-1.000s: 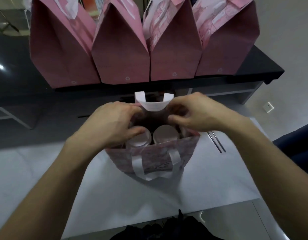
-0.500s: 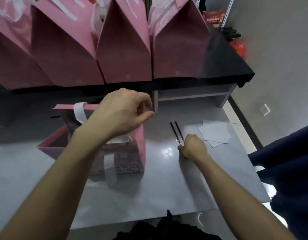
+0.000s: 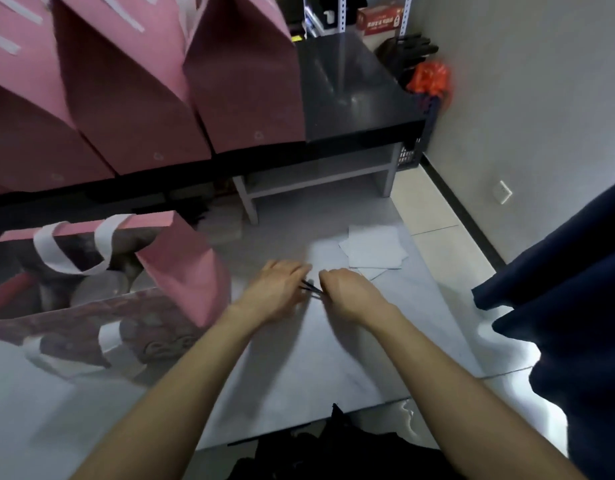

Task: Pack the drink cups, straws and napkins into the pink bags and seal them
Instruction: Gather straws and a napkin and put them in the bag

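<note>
Two thin dark straws (image 3: 312, 289) lie on the grey table (image 3: 333, 358), between my hands. My right hand (image 3: 347, 294) pinches their right end with curled fingers. My left hand (image 3: 276, 292) holds their left end, though its fingertips are blurred. To the left stands an open pink bag (image 3: 181, 268) with white handles. Lidded drink cups (image 3: 94, 289) show dimly inside it. A few white napkins (image 3: 373, 247) lie just beyond my hands.
Several sealed pink bags (image 3: 243, 81) stand in a row on a black shelf (image 3: 354, 98) behind the table. The table's right edge drops to a tiled floor (image 3: 448, 258). A dark blue cloth (image 3: 569, 306) hangs at the right.
My left hand left the open bag's rim and moved right to the straws, meeting my right hand there. The view has swung to the right.
</note>
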